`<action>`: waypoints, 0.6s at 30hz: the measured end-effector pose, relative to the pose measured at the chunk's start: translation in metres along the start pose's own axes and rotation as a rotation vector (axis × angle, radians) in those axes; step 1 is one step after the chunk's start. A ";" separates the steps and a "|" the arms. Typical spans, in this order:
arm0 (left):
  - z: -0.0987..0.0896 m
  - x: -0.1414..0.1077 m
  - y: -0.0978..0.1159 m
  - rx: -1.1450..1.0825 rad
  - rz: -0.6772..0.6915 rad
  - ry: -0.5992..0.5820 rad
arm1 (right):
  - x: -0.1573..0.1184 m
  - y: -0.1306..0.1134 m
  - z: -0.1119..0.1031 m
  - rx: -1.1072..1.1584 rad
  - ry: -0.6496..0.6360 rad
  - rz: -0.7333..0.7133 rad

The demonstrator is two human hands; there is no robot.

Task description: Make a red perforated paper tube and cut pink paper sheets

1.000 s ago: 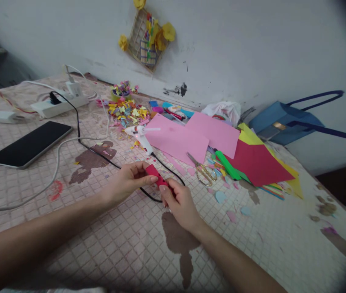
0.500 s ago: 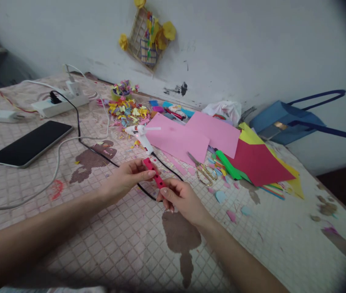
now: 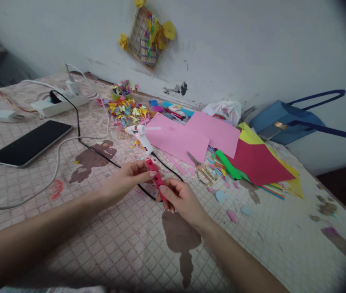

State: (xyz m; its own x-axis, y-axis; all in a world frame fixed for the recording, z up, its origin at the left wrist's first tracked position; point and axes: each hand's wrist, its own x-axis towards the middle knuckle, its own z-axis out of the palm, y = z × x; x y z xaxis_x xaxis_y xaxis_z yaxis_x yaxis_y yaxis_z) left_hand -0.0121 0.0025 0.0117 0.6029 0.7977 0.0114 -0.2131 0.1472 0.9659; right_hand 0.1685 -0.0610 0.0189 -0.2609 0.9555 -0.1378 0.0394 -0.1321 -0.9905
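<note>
A narrow red strip point(image 3: 158, 179) with several dark holes or spots is held at a slant over the table. My left hand point(image 3: 133, 176) pinches its upper part between thumb and fingers. The lower end sits between the thumb and fingers of my right hand point(image 3: 179, 195). Just beyond both hands lies a white glue gun point(image 3: 144, 140) with a black cord. Gold-handled scissors point(image 3: 205, 173) lie to the right of the glue gun, beside sheets of pink paper point(image 3: 180, 140).
A black-screened tablet point(image 3: 31, 143) and a white power strip point(image 3: 60, 106) with cords occupy the left. Paper scraps point(image 3: 127, 110) lie at the back. Red paper point(image 3: 258, 162), a green marker-like object point(image 3: 228, 165) and a blue bag point(image 3: 285, 122) are at the right.
The red strip has turned slightly steeper between my fingers, and more of its lower end shows by my right thumb. Both hands have barely moved.
</note>
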 end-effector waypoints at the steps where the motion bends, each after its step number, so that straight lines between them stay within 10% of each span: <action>1: 0.000 0.000 0.000 -0.008 -0.008 0.025 | 0.000 0.000 0.000 -0.004 0.008 0.003; 18: -0.005 0.004 0.002 -0.189 -0.044 0.088 | 0.002 0.004 -0.001 0.143 -0.022 0.058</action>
State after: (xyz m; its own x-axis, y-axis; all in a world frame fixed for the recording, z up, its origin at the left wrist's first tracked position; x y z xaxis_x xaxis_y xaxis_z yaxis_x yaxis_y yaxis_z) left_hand -0.0143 0.0087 0.0128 0.5469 0.8350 -0.0604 -0.3339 0.2837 0.8989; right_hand 0.1690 -0.0596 0.0145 -0.2838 0.9392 -0.1933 -0.0823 -0.2247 -0.9709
